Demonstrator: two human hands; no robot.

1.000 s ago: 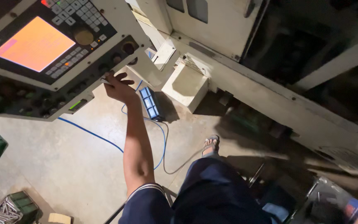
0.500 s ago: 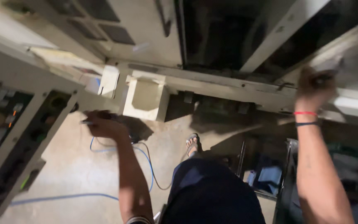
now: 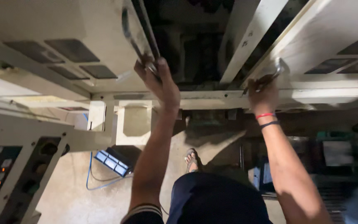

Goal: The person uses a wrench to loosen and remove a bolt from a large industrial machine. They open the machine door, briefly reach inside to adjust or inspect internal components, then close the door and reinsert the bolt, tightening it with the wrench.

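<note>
We see both arms raised toward a large cream-painted machine whose two sliding doors stand parted over a dark opening. The left hand [image 3: 156, 81] is clenched around the left door handle [image 3: 135, 39], a slim metal bar running along the edge of the left door [image 3: 59, 37], at the bar's near end. The right hand [image 3: 263, 92] is clenched around the right door handle [image 3: 275, 71], a curved metal bar at the near corner of the right door [image 3: 332, 45]; a red band and a dark band [image 3: 267, 119] circle that wrist. Each door carries dark rectangular window panels. Between the doors the machine's inside is too dark for us to tell what it holds. Below the doors a pale ledge [image 3: 212, 99] runs left to right, and under it, left of the left forearm, hangs a small open cream box [image 3: 134, 122]. At the near left a slanted control panel [image 3: 17, 174] with dark round sockets shows only in part. The floor [image 3: 75, 199] is bare, dusty concrete; on it lie a blue cable [image 3: 91, 178] and a small blue-lit device [image 3: 112, 161] just beside the panel. A sandalled foot [image 3: 192, 159] stands on the floor between the arms, above dark blue trousers [image 3: 216, 201]. The right side under the machine is dim and cluttered, its details blurred.
</note>
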